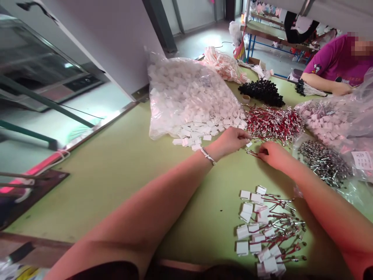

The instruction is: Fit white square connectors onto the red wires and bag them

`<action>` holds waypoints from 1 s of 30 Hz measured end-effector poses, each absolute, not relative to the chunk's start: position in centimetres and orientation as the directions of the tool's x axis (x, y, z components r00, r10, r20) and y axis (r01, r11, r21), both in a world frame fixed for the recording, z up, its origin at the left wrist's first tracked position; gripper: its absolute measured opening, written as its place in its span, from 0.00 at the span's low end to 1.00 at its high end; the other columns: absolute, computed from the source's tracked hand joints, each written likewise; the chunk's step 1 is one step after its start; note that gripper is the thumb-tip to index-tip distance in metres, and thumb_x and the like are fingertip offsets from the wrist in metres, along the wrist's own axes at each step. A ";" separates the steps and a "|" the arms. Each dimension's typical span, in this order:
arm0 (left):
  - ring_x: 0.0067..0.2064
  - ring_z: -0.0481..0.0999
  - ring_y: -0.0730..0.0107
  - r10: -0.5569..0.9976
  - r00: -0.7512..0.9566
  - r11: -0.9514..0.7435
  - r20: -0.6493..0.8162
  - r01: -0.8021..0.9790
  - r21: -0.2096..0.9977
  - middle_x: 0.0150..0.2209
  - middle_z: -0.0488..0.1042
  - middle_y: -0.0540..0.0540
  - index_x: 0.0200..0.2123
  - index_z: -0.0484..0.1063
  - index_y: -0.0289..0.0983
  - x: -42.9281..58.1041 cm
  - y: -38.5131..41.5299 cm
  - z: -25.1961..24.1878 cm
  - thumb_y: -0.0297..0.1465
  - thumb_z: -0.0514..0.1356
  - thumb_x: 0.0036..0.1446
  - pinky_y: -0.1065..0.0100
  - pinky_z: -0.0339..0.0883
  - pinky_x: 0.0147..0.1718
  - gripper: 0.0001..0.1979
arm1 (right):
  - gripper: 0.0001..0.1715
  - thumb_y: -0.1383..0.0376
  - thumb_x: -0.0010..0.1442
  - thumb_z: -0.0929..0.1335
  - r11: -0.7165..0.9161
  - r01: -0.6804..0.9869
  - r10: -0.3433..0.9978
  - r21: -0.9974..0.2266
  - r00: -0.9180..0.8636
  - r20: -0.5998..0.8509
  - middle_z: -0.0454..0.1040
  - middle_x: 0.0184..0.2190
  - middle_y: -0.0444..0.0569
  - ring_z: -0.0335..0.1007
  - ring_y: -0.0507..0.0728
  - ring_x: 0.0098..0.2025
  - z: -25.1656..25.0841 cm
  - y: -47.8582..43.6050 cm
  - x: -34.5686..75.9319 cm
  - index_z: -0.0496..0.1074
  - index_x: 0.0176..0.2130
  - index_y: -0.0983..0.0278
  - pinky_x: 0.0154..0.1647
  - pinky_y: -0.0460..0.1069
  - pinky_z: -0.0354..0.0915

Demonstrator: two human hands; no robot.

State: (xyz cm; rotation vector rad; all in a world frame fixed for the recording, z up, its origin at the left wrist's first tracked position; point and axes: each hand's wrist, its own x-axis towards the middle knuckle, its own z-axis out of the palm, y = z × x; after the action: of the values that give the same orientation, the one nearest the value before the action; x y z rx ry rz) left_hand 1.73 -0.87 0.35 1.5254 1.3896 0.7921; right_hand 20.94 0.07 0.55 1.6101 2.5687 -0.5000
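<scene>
My left hand (231, 140) reaches across the green table (116, 171) with its fingers pinched on a small white plastic housing at the edge of the loose white housings (204, 132). Close beside it, my right hand (272, 153) is closed on a red wire with a metal terminal (252, 152). Both hands sit just in front of the pile of red terminal wires (274, 122). A silver bracelet (208, 155) circles my left wrist. Near the front edge lies a heap of assembled wires with white housings (265, 229).
A large clear bag of white housings (189, 93) stands behind my left hand. At right lie a bag of metal terminals (325, 161), a pinkish bag (329, 118) and black parts (262, 91). A person in a purple shirt (338, 62) works at the far right.
</scene>
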 end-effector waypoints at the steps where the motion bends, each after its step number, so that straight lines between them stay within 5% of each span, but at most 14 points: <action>1: 0.21 0.64 0.77 0.980 0.164 0.041 -0.114 0.392 0.919 0.20 0.71 0.51 0.34 0.78 0.32 1.7 -0.8 0.4 0.26 0.61 0.52 0.72 0.58 0.22 0.07 | 0.08 0.65 0.57 0.66 0.407 0.884 0.858 -0.232 -0.457 -0.236 0.73 0.31 0.50 0.65 0.54 0.31 0.5 0.2 21.0 0.70 0.27 0.63 0.30 0.48 0.54; 5: 0.20 0.64 0.78 0.968 0.176 0.132 -0.178 0.248 0.960 0.19 0.70 0.51 0.34 0.77 0.32 1.9 -0.8 0.2 0.25 0.61 0.53 0.73 0.57 0.20 0.05 | 0.08 0.66 0.58 0.64 0.362 0.873 0.874 -0.327 -0.440 -0.206 0.73 0.30 0.50 0.64 0.53 0.30 0.7 0.0 22.2 0.68 0.27 0.64 0.30 0.48 0.54; 12: 0.20 0.66 0.81 0.903 0.281 0.355 -0.324 -0.068 0.932 0.22 0.71 0.49 0.36 0.76 0.33 3.4 -1.9 0.0 0.26 0.63 0.56 0.75 0.53 0.18 0.04 | 0.11 0.65 0.61 0.61 0.168 0.675 0.873 -0.718 -0.440 -0.209 0.71 0.23 0.43 0.61 0.51 0.24 2.4 -1.8 23.7 0.65 0.27 0.62 0.28 0.47 0.56; 24: 0.21 0.66 0.80 0.895 0.309 0.384 -0.321 -0.168 0.908 0.22 0.72 0.49 0.35 0.76 0.33 3.7 -2.2 -0.1 0.28 0.65 0.52 0.76 0.53 0.18 0.06 | 0.12 0.65 0.58 0.63 0.157 0.710 0.889 -0.686 -0.404 -0.214 0.63 0.17 0.40 0.53 0.48 0.19 2.1 -2.6 23.2 0.66 0.23 0.62 0.23 0.46 0.52; 30: 0.22 0.67 0.80 0.897 0.326 0.358 -0.298 -0.139 0.924 0.24 0.72 0.50 0.35 0.75 0.34 3.6 -2.4 -0.1 0.29 0.65 0.51 0.75 0.53 0.19 0.07 | 0.13 0.67 0.58 0.62 0.017 0.677 0.888 -0.736 -0.349 -0.301 0.62 0.13 0.38 0.53 0.48 0.17 2.9 -2.9 22.8 0.63 0.22 0.62 0.21 0.46 0.52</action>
State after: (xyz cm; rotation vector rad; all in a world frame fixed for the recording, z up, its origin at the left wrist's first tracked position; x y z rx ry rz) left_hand 3.65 -2.41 -0.06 0.9522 0.9931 0.8338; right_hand 22.81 -2.94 2.86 1.9029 2.3988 -1.4537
